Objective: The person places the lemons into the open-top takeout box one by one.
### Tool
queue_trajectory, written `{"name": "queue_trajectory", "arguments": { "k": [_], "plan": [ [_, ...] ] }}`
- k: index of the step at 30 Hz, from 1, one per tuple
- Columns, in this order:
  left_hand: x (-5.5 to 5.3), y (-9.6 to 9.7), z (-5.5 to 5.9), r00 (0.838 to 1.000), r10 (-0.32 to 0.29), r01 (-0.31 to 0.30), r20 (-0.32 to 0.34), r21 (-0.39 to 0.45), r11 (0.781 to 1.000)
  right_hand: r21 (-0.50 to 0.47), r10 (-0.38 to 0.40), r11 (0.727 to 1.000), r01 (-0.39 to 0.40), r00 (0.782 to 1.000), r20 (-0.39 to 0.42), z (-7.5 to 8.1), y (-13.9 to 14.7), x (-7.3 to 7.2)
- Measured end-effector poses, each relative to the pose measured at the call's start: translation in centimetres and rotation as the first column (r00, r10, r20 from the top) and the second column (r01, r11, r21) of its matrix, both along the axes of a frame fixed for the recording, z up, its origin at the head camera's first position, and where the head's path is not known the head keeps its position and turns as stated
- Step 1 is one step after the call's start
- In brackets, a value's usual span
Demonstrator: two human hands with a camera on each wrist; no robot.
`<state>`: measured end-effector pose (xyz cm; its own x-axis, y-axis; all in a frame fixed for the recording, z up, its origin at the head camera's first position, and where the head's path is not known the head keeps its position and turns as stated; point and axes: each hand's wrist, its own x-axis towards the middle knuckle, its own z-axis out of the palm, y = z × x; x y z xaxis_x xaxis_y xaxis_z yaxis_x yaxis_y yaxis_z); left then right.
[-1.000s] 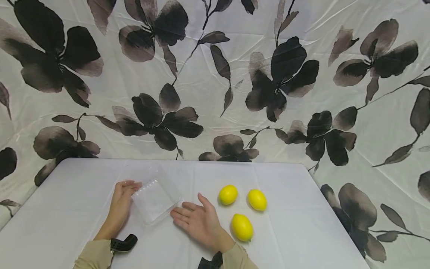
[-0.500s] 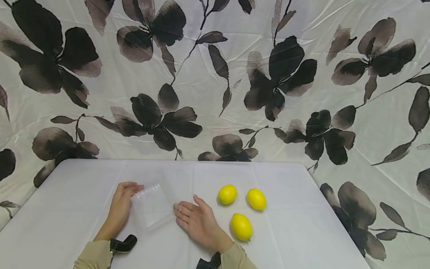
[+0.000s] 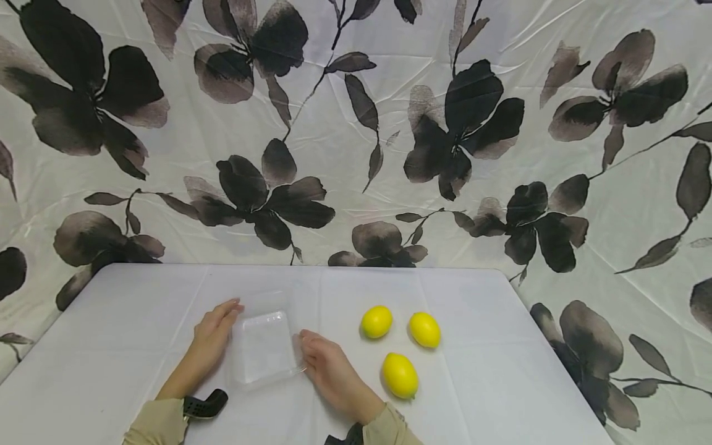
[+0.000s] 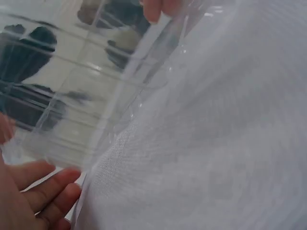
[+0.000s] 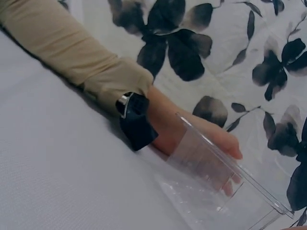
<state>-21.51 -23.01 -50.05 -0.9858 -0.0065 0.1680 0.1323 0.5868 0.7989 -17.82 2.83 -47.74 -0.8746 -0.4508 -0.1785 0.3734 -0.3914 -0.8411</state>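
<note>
A clear plastic container sits on the white table between the two hands, a see-through panel rising at its far side. My left hand lies along its left side, fingers extended against the wall; the right wrist view shows that left hand through the plastic. At the opposite side, my right hand holds the rim with bent fingers. In the left wrist view, fingertips of the right hand meet the container's edge. Three yellow lemons lie to the right of the right hand.
A white cloth covers the table. Behind its far edge hangs a pale curtain with dark flowers. Black wrist devices sit at the sleeve cuffs.
The container has turned from a slanted position to nearly square with the table. The right hand has rolled from palm up to holding the rim; the left hand shifted slightly right. The lemons stayed put.
</note>
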Motion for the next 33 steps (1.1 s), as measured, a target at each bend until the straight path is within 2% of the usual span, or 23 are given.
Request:
{"name": "queue_trajectory", "arguments": {
  "k": [5,12,14,17,19,25,28,33],
  "plan": [
    [-0.2,0.2,-0.3,0.991,-0.093,0.084,-0.092,-0.098,0.992,-0.002,-0.039,0.999,0.039,0.999,-0.013,0.0,0.1,-0.2],
    [0.0,0.6,-0.6,0.971,-0.209,0.189,-0.119,-0.155,0.970,0.107,-0.080,0.991,0.085,0.995,-0.058,0.4,0.3,0.0],
    [0.1,0.8,-0.6,0.966,-0.227,0.204,-0.123,-0.179,0.963,0.123,-0.083,0.988,0.091,0.994,-0.072,0.5,0.2,0.1],
    [0.2,1.3,-0.4,0.962,-0.248,0.221,-0.110,-0.211,0.952,0.153,-0.091,0.983,0.103,0.992,-0.086,0.7,0.2,0.1],
    [0.3,1.7,-0.3,0.962,-0.262,0.241,-0.073,-0.215,0.946,0.184,-0.111,0.975,0.128,0.989,-0.100,0.6,0.1,0.1],
    [0.9,3.3,0.5,0.954,-0.296,0.301,0.058,-0.178,0.937,0.317,-0.191,0.920,0.230,0.970,-0.149,0.6,0.6,-0.2],
    [1.1,3.8,0.7,0.949,-0.304,0.314,0.086,-0.154,0.937,0.348,-0.214,0.901,0.259,0.963,-0.161,0.7,0.9,-0.4],
    [1.4,4.5,0.6,0.943,-0.316,0.330,0.105,-0.155,0.931,0.356,-0.240,0.888,0.292,0.954,-0.182,0.6,1.3,-0.8]
  ]
}}
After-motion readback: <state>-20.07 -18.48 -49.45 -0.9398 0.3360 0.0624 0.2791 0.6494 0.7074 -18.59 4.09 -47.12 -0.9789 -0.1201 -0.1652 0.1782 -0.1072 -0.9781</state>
